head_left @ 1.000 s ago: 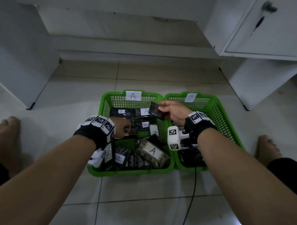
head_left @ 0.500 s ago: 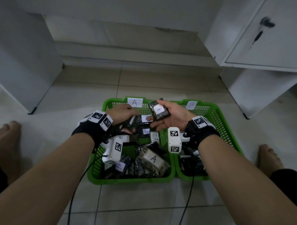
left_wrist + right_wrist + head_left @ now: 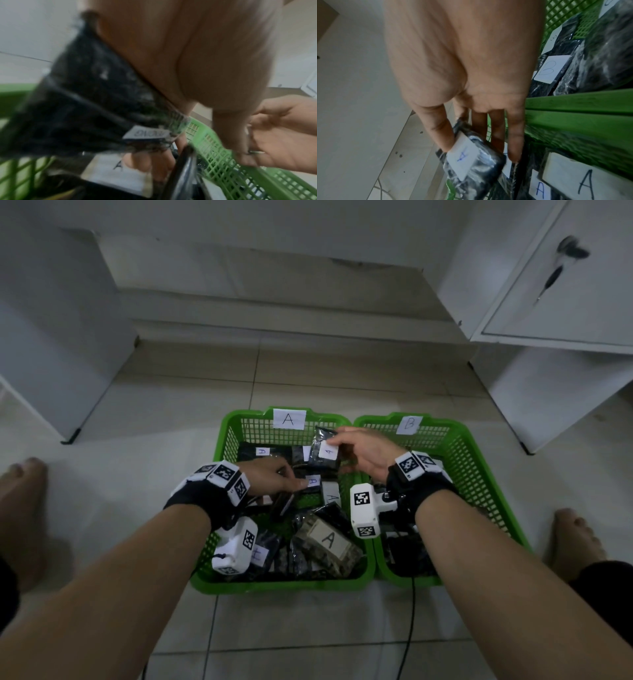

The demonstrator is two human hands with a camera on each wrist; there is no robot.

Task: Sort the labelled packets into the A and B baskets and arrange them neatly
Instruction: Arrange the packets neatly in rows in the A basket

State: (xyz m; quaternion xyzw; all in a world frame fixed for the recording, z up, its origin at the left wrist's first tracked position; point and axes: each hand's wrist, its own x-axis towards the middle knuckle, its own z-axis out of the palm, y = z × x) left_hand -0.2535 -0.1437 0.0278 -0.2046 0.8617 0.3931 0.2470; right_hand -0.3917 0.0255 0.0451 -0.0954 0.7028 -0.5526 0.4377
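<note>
Two green baskets stand side by side on the floor, basket A (image 3: 274, 585) on the left and basket B (image 3: 479, 453) on the right. My right hand (image 3: 337, 441) pinches a black packet labelled A (image 3: 323, 457) over the far part of basket A. In the right wrist view my thumb lies on that packet's (image 3: 471, 159) white label, with the fingers (image 3: 513, 142) behind it. My left hand (image 3: 294, 479) is down in the middle of basket A and grips a bundle of dark packets (image 3: 85, 108). Its fingers (image 3: 142, 165) curl under them.
Basket A holds several more A-labelled packets, among them a large one (image 3: 325, 542) near the front. B-labelled packets (image 3: 547, 69) lie in basket B. Bare feet rest on the tiles at the left (image 3: 20, 501) and right (image 3: 575, 535). White cabinets (image 3: 548, 302) flank the floor.
My right hand turned the packet label-up and carried it left over basket A's far part. My left hand moved from the basket's left side to its middle, among the packets.
</note>
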